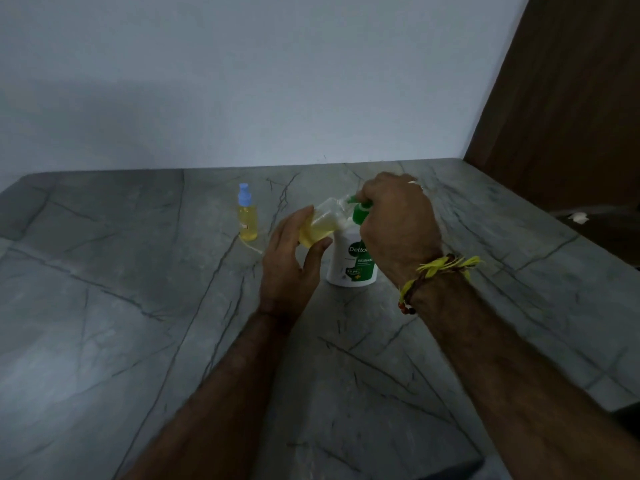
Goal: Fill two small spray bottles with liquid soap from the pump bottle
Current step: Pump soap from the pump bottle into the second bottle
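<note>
- On the grey veined stone counter [121,306], head view: a white pump bottle [349,261] with a green pump head [360,209] stands upright near the middle.
- The right hand [398,220] rests over the pump head, fingers curled down around it.
- The left hand [291,261] grasps an uncapped spray bottle [318,226], partly filled with yellow liquid, between thumb and fingers; the bottle is tilted, its open neck just beside the pump spout.
- A second spray bottle [247,220], with a blue cap and yellow liquid, stands upright to the left, apart from both hands.
- Yellow and brown thread bands [440,271] circle the right wrist.
- A pale wall [242,81] rises behind the counter; a dark wooden panel [561,98] stands at right.
</note>
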